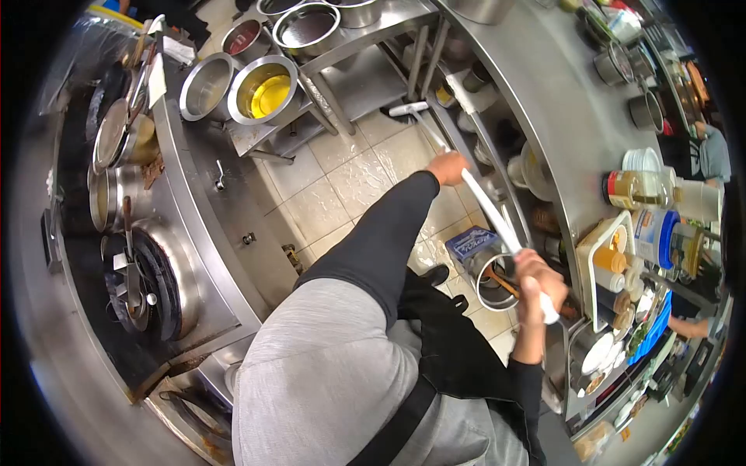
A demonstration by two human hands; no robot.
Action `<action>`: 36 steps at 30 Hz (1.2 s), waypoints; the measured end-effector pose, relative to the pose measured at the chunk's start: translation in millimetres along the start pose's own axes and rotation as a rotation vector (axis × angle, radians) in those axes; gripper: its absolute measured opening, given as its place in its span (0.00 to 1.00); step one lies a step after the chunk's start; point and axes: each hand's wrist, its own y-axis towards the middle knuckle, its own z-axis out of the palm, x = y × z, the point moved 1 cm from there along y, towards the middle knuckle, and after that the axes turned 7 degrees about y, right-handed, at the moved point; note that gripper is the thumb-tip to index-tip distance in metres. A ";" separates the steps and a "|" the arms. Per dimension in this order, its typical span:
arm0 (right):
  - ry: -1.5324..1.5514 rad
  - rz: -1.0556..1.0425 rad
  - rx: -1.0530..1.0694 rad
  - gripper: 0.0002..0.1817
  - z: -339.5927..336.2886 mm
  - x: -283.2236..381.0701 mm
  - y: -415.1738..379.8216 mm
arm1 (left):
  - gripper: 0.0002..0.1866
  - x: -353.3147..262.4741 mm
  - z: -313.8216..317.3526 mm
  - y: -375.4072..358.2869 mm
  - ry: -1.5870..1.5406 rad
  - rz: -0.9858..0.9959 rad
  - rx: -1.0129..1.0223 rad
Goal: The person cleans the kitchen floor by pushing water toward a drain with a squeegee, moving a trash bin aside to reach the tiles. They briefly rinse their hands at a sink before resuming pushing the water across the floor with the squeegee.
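Both my hands hold the white handle (495, 208) of a long floor brush. My left hand (447, 168) is closed round its lower part, with the arm stretched forward. My right hand (539, 283) wraps the upper end near the tip and is a little blurred. The white brush head (409, 109), dark underneath, is down on the wet tiled floor (359, 180) beside the legs of a steel table. Shiny water lies over the tiles.
A pot (495, 293) with a wooden-handled utensil and a blue crate (472, 243) stand right of my shoe (435, 275). Left is a stove counter (203, 256) with pans. Ahead, a steel table (373, 31) bears pots. Shelving and a counter (544, 85) run along the right.
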 end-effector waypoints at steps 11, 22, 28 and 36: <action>0.159 -0.064 0.282 0.27 0.9 133.3 30.4 | 0.07 -92.0 -77.3 -104.5 -0.449 0.179 0.009; 0.121 0.291 0.723 0.14 95.0 7.1 0.7 | 0.20 87.6 -62.9 -315.8 -0.007 -0.487 0.076; 0.279 0.081 0.503 0.19 31.0 144.9 4.0 | 0.11 -51.4 -126.6 -235.0 -0.288 0.112 0.159; 0.196 -0.225 -0.402 0.12 -54.6 193.7 -131.2 | 0.20 -224.3 -84.6 -158.8 -0.447 0.370 0.882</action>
